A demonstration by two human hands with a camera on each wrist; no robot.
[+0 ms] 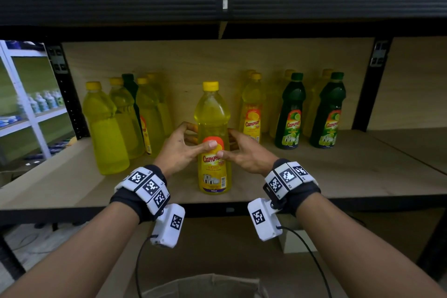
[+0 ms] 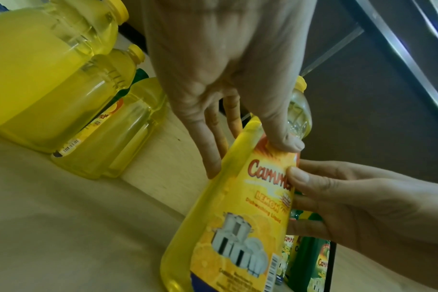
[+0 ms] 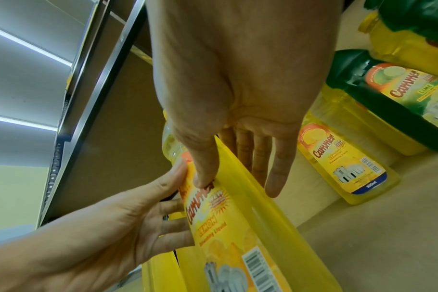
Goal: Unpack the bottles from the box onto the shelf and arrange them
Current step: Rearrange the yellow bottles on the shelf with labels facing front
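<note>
Box flap nearest; both hands' grip clasps "Cammer LEMON" bottle upright on shelf.

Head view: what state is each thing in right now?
Yellow lemon dishwashing bottle: upright on shelf, capped, label facing out.
Left hand: grips that bottle.
Right hand: grips that bottle.
Two dark green lime bottles: upright, capped, right side.
Wooden shelf board: holds bottles.
Cardboard box: open, below shelf.
</note>
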